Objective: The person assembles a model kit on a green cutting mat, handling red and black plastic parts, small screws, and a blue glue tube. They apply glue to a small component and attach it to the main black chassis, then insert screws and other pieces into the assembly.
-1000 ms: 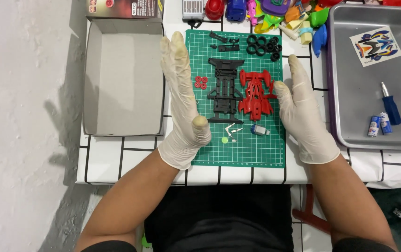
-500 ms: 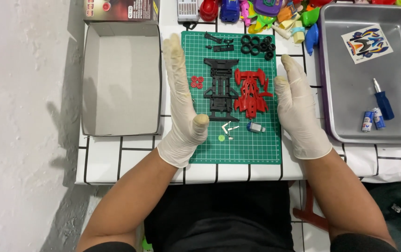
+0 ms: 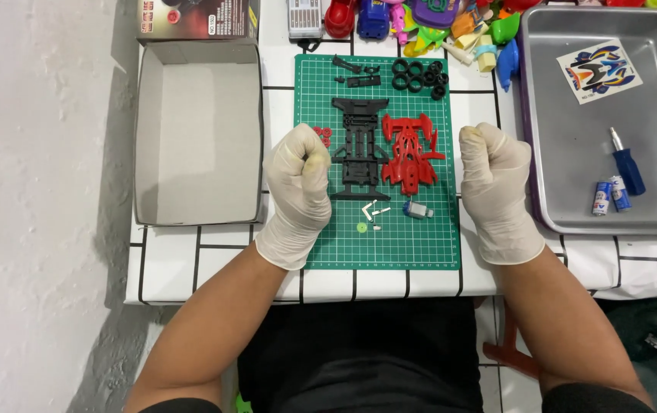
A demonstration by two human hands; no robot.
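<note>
Both hands wear pale latex gloves and are closed into fists. My left hand [image 3: 298, 182] rests at the left edge of a green cutting mat [image 3: 420, 237], next to a black toy-car chassis [image 3: 360, 147]. My right hand [image 3: 496, 177] sits just off the mat's right edge, empty. Between the fists lie a red toy-car body shell [image 3: 409, 154], small red gears [image 3: 323, 135], several black tyres [image 3: 420, 76], black small parts [image 3: 355, 73], a small motor [image 3: 418, 209], metal pins [image 3: 372, 209] and a green gear [image 3: 361, 227].
An open empty cardboard box [image 3: 198, 134] lies left of the mat. A metal tray [image 3: 565, 153] at the right holds a sticker sheet [image 3: 598, 70], a blue-handled screwdriver [image 3: 627, 164] and two batteries [image 3: 610, 196]. Colourful toys [image 3: 451, 23] crowd the table's far edge.
Both hands were flat with fingers stretched out beside the parts; now they have curled into fists. The view has shifted slightly.
</note>
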